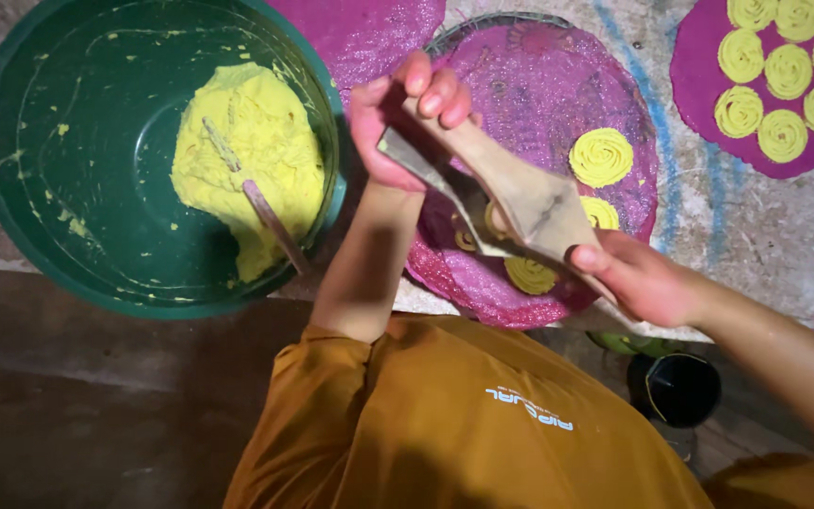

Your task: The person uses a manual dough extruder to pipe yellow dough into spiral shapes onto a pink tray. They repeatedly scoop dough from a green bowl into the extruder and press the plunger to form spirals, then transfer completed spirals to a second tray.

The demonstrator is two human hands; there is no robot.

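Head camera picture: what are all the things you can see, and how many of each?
Bowl: one, green, left.
Dough: one lump, yellow, inside the bowl.
Stick: one, pale, standing in the dough.
Round mats: three, purple, across the top.
Dough spirals: yellow; eight on the right mat, several on the middle mat, some hidden.
Cup: one, black, lower right.
Wooden press: one, tan, held over the middle mat.
Shirt: orange, bottom.
Left hand: grips the press's upper end.
Right hand: grips its lower end.

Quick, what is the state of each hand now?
Left hand: closed on the wooden press, upper end.
Right hand: closed on its lower end.
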